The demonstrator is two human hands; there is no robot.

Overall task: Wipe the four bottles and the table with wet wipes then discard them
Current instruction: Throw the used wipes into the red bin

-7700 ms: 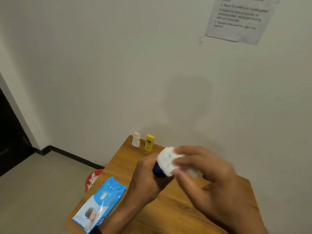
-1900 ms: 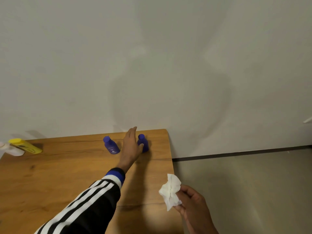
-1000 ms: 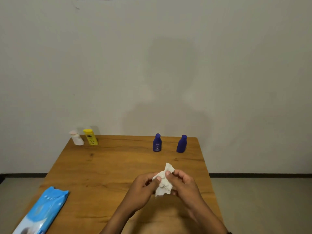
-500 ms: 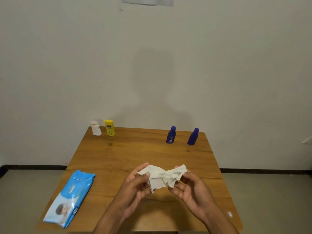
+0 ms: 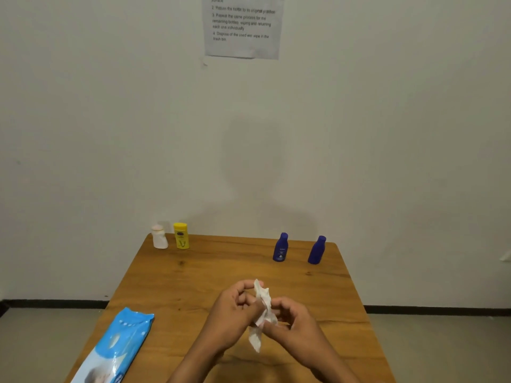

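A crumpled white wet wipe point(image 5: 262, 313) hangs between my two hands above the near middle of the wooden table point(image 5: 193, 275). My left hand point(image 5: 233, 313) and my right hand point(image 5: 293, 319) both pinch it with curled fingers. Along the table's far edge stand a white bottle point(image 5: 159, 236) and a yellow bottle point(image 5: 181, 235) at the left. Two blue bottles point(image 5: 280, 247) point(image 5: 317, 250) stand upright at the right.
A blue pack of wet wipes point(image 5: 110, 349) lies at the table's near left corner. A printed instruction sheet point(image 5: 243, 26) is taped to the wall behind the table. Grey floor shows on both sides.
The wipe was stretched out wide between my hands; now my hands have come together and it is bunched into a vertical strip. The view has dropped slightly.
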